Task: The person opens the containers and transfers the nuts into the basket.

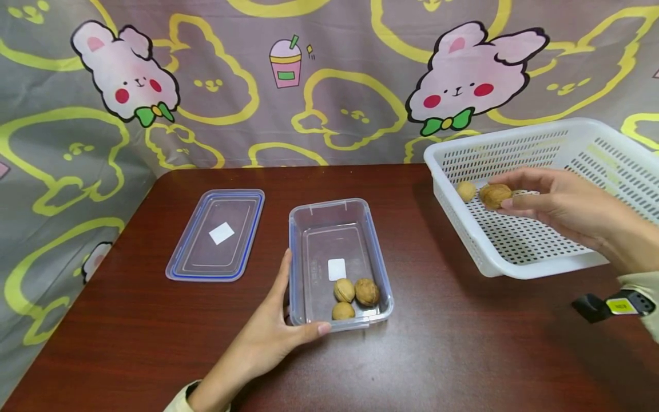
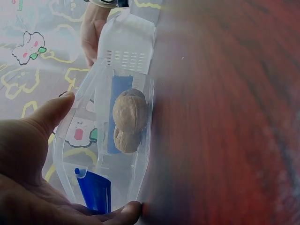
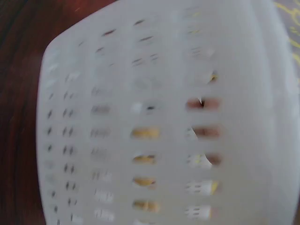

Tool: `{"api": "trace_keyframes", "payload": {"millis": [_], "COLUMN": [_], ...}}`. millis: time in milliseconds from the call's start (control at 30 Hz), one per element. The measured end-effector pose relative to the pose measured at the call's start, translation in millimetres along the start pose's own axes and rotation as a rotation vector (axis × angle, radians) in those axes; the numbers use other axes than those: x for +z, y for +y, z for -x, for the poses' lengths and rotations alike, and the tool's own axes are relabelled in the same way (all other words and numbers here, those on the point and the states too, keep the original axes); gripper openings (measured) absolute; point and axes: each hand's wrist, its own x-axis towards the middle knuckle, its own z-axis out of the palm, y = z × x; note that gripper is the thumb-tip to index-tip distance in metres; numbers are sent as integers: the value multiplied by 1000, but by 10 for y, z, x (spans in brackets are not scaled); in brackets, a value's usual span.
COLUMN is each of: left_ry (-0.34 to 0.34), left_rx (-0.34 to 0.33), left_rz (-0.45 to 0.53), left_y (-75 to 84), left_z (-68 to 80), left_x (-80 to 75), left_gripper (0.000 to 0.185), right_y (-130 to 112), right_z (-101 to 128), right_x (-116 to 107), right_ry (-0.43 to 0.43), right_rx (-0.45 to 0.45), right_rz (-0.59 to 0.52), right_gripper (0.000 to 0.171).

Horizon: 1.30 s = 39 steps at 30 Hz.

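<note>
My left hand [image 1: 270, 329] grips the near left corner of a clear plastic food container [image 1: 296, 269], thumb over the near rim and fingers along the left wall. Three walnuts [image 1: 367, 292] lie at the container's near end; the left wrist view shows walnuts [image 2: 130, 113] through the clear wall. Inside a white slotted basket [image 1: 465, 234], my right hand [image 1: 571, 206] pinches a brown walnut [image 1: 496, 196] between thumb and fingers. Beside it is a paler walnut [image 1: 465, 191]. In the right wrist view the basket's wall [image 3: 154, 89] hides most of the hand.
A clear lid [image 1: 195, 252] with a blue seal lies flat on the dark wooden table [image 1: 412, 355], left of the container. Behind the table hangs a patterned cloth [image 1: 355, 34]. A dark strap with a yellow label [image 1: 620, 306] hangs by the right sleeve.
</note>
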Motion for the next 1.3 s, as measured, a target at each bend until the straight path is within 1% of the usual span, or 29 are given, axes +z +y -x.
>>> {"api": "trace_keyframes", "payload": {"millis": [233, 367, 567, 767, 933, 1133, 1233, 1300], "left_ry": [-5, -2, 1, 0, -2, 4, 4, 5], "left_rx": [11, 15, 11, 8, 7, 7, 11, 15], "left_rz": [2, 0, 12, 11, 21, -10, -10, -8], "left_y": [-12, -12, -16, -21, -23, -19, -17, -17], "left_z": [-3, -5, -5, -3, -6, -10, -10, -11], "left_x": [-4, -4, 1, -1, -1, -2, -5, -7], "left_gripper": [131, 131, 131, 131, 131, 131, 131, 131], "right_y": [103, 142, 173, 191, 186, 207, 207, 203], "right_z": [-78, -115, -149, -172, -235, -289, -303, -314], "right_x": [-37, -43, -8, 56, 113, 151, 171, 187], "right_ry": [-44, -76, -99, -112, -110, -107, -92, -86], "right_rx": [58, 55, 46, 70, 37, 8, -14, -27], "right_rz": [152, 211, 283, 360, 428, 532, 584, 596], "right_gripper": [41, 48, 56, 51, 47, 42, 38, 36]}}
